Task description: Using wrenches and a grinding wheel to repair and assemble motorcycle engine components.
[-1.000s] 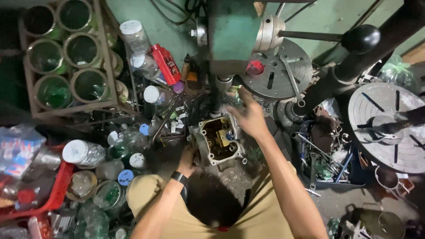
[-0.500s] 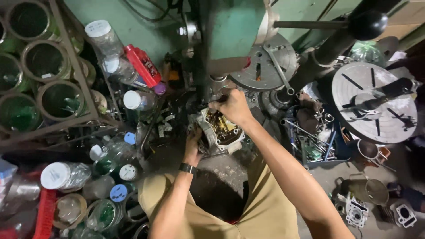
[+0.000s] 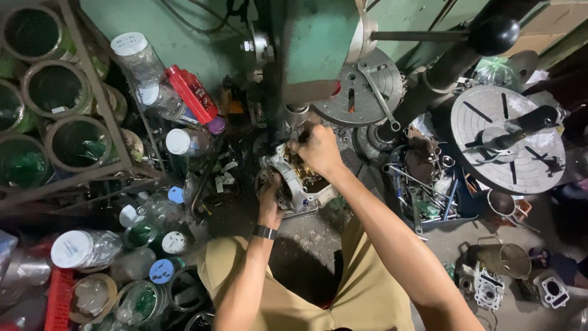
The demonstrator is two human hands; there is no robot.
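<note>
1. The left hand (image 3: 271, 195) is gripping the near left edge of a grey metal engine casing (image 3: 294, 184), its fingers curled around the rim, a black watch (image 3: 265, 232) sitting on that wrist.
2. The right hand (image 3: 318, 150) is resting on top of the casing with its fingers bunched narrow at the far edge; whether they are pinching anything cannot be told.
3. The casing is lying on the dirty work surface directly under the green drill press head (image 3: 318, 46), between the 2 hands and just in front of the person's tan trousers (image 3: 361, 294).
4. A red bottle (image 3: 192, 93) and several clear plastic bottles (image 3: 141, 58) are leaning to the left of the casing.
5. A round slotted metal table (image 3: 508, 138) is standing well apart on the right, with a tray of loose tools (image 3: 429, 196) lying between it and the casing.
</note>
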